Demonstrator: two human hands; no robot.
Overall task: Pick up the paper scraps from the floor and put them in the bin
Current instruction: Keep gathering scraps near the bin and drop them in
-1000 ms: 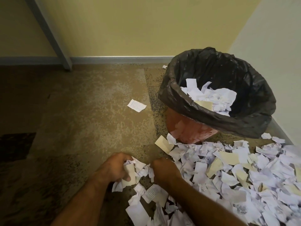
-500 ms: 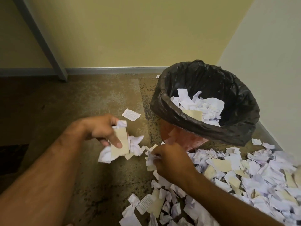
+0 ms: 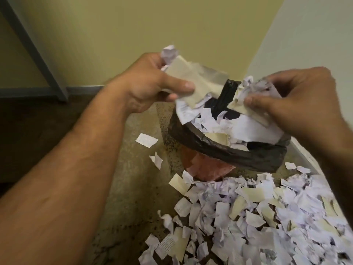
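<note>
I see both hands raised over the bin (image 3: 229, 153), each gripping paper. The left hand (image 3: 150, 87) holds a bunch of scraps (image 3: 191, 81), thumb pressed across a cream piece, the wad jutting out past the fingers above the bin's left rim. The right hand (image 3: 298, 94) pinches a second wad (image 3: 254, 94) between thumb and fingers, over the bin's right side. Inside the black liner (image 3: 248, 157) lie more torn pieces. The bin stands on a speckled brown floor (image 3: 133, 169) in a corner between a yellow wall (image 3: 133, 35) and a paler wall (image 3: 315, 35). A heap of scraps (image 3: 257, 217) covers the floor in front of the bin; a few loose pieces (image 3: 146, 140) lie to its left.
</note>
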